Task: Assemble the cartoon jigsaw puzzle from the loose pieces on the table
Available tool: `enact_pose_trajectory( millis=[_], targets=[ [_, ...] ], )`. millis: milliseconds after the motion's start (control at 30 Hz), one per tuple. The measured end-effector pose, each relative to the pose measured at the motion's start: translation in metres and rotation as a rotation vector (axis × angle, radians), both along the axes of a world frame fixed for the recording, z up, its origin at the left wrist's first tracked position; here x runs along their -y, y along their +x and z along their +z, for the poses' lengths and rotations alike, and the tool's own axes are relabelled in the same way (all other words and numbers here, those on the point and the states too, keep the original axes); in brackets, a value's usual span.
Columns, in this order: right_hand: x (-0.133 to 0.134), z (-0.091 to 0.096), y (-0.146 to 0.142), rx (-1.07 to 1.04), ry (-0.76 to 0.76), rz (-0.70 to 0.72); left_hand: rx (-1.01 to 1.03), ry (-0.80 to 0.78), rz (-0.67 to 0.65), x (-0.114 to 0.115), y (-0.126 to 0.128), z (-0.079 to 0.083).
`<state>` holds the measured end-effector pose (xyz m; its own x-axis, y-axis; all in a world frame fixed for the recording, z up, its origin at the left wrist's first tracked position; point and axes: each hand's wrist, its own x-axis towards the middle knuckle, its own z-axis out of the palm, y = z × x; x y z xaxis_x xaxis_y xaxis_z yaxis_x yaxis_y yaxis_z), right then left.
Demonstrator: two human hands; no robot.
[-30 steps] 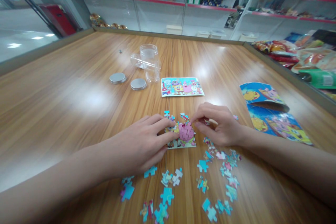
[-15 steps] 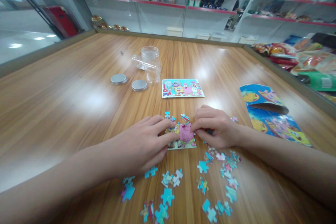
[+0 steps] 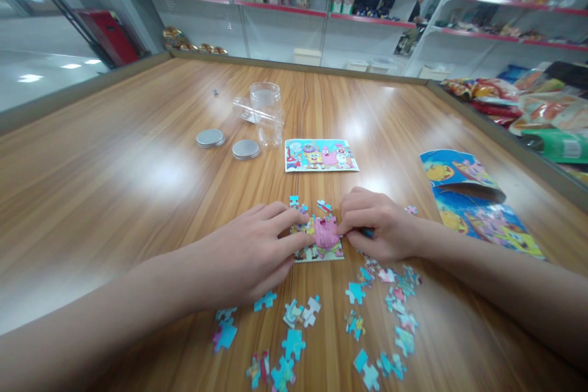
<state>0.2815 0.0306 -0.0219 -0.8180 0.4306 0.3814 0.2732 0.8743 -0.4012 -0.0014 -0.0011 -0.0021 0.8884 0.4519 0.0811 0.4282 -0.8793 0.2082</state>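
Note:
A small joined patch of jigsaw (image 3: 323, 240) with a pink figure lies on the wooden table (image 3: 138, 159). My left hand (image 3: 250, 254) rests flat on the patch's left side, fingers stretched out. My right hand (image 3: 379, 223) is at the patch's right edge, fingers pinched on a puzzle piece that presses against it. Several loose blue and pink pieces (image 3: 358, 318) are scattered in front of the patch. A printed picture card (image 3: 320, 155) lies just beyond the patch.
Two clear plastic jars (image 3: 264, 111) and two round metal lids (image 3: 245, 149) sit further back on the left. Colourful puzzle bags (image 3: 473, 196) lie to the right. Snack packets (image 3: 542, 104) are piled at the right edge. Shop shelves (image 3: 321, 6) line the far wall.
My right hand has come down and in toward the patch's right edge, its fingers closing tighter. My left hand stays put on the patch.

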Motion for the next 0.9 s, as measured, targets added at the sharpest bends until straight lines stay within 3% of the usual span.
enact_pose_trajectory(
  millis=[167, 333, 533, 700, 900],
  targets=[
    [0.0018, 0.0018, -0.0006, 0.072, 0.026, -0.004, 0.004, 0.005, -0.003, -0.0007, 0.0004, 0.0003],
    [0.0015, -0.0029, 0.0, -0.007, 0.093, -0.026, 0.014, -0.001, 0.003, -0.0002, 0.0009, 0.0004],
    [0.0019, -0.0012, -0.0017, -0.021, -0.034, -0.01, 0.022, 0.005, 0.011, 0.0003, 0.0012, 0.0008],
    [0.0006, -0.0026, -0.0002, -0.02, 0.044, -0.019, 0.04, 0.003, 0.008, 0.0008, 0.0004, 0.0011],
    [0.0014, -0.0018, -0.0011, -0.016, -0.016, 0.013, -0.003, 0.004, 0.012, 0.0004, 0.0016, 0.0007]
  ],
)
